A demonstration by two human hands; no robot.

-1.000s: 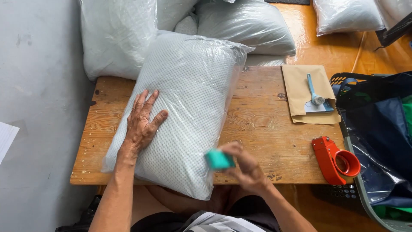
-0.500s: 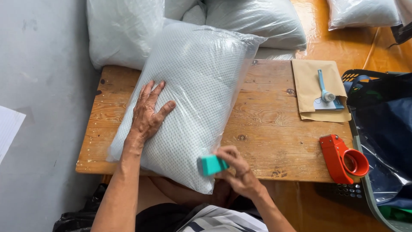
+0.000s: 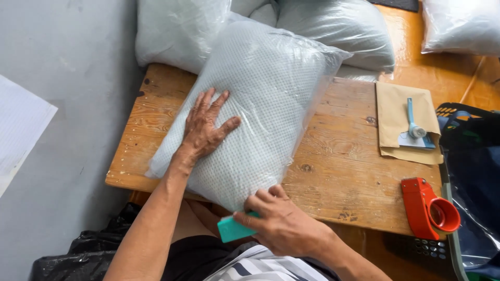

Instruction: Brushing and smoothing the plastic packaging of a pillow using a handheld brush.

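Note:
A white pillow in a clear plastic bag (image 3: 260,99) lies across a small wooden table (image 3: 338,171). My left hand (image 3: 205,127) rests flat on the pillow's near left part, fingers spread. My right hand (image 3: 278,221) grips a small teal block-shaped tool (image 3: 234,229) and sits at the bag's near end, by the table's front edge. Part of the tool is hidden under my fingers.
Several more bagged pillows (image 3: 323,26) are piled behind the table. Brown envelopes (image 3: 403,125) with a light-blue scraper (image 3: 414,130) lie at the right. An orange-red tape dispenser (image 3: 429,208) sits at the right corner, beside a dark basket (image 3: 469,156). White paper (image 3: 21,130) lies on the grey floor.
My right hand with the teal tool has dropped lower, toward the bag's near end at the table edge. The left hand stays pressed on the pillow. The camera has shifted closer.

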